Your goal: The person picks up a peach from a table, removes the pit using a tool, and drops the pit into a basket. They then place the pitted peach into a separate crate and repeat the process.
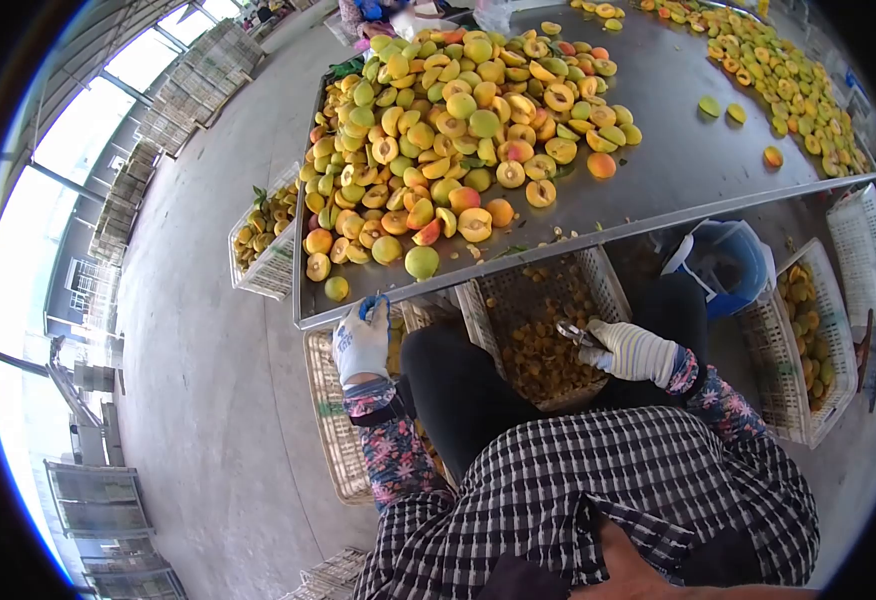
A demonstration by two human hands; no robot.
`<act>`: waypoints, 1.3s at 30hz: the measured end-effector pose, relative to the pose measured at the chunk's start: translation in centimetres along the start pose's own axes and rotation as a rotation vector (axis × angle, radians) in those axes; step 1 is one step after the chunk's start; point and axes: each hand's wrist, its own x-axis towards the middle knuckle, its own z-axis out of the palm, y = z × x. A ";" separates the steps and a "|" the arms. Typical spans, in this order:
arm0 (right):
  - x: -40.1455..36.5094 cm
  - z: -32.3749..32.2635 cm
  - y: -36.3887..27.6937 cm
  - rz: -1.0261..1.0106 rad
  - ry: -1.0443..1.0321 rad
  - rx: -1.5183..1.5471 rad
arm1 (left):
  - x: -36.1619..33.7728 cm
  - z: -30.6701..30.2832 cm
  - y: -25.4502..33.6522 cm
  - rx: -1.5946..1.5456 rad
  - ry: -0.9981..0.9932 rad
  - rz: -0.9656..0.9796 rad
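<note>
Apricots (438,130) lie heaped on the steel table (678,170). The gloved left hand (361,340) touches the table's front rim; whether its fingers grip cannot be told. The gloved right hand (633,352) clenches a small metal tool (568,332) over a white crate (608,285) below the table.

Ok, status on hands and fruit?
Left hand at table edge. Right hand grips metal tool over crate. Fruit pile ahead, nothing blocking.
</note>
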 end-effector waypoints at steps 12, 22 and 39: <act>1.8 1.9 1.2 -0.009 -0.015 -0.038 | 10.1 12.0 11.6 0.199 -0.337 0.456; 0.8 0.9 0.3 -0.065 0.043 0.009 | 9.2 13.6 11.3 0.055 -0.307 0.350; 3.6 -1.7 -5.3 -0.291 0.639 -0.103 | -4.0 10.1 14.8 -1.878 -0.579 -0.093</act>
